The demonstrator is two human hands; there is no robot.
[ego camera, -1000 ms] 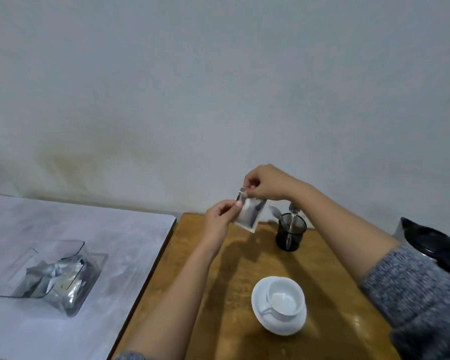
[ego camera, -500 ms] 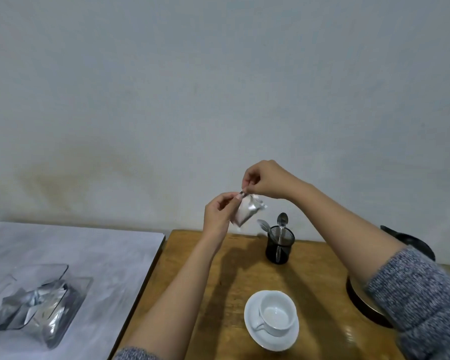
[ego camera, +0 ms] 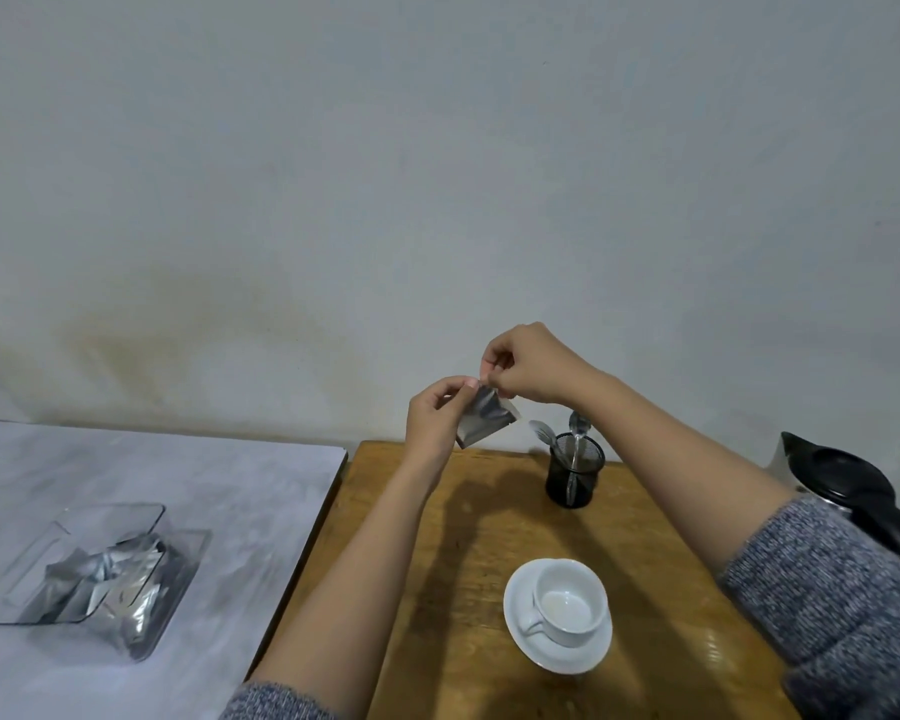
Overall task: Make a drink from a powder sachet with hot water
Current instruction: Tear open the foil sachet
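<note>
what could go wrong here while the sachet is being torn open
1. Both hands, left hand and right hand, pinch the sachet at its top edge, held up over the far side of the table, not above the cup. A sudden tear could scatter powder on the wood.
2. The cup sits below the right forearm, and the spoon holder is close by; a lowered arm might knock either.

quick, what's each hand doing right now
Left hand: closed, pinching the sachet at its top edge.
Right hand: closed, pinching the sachet's top corner.
</note>
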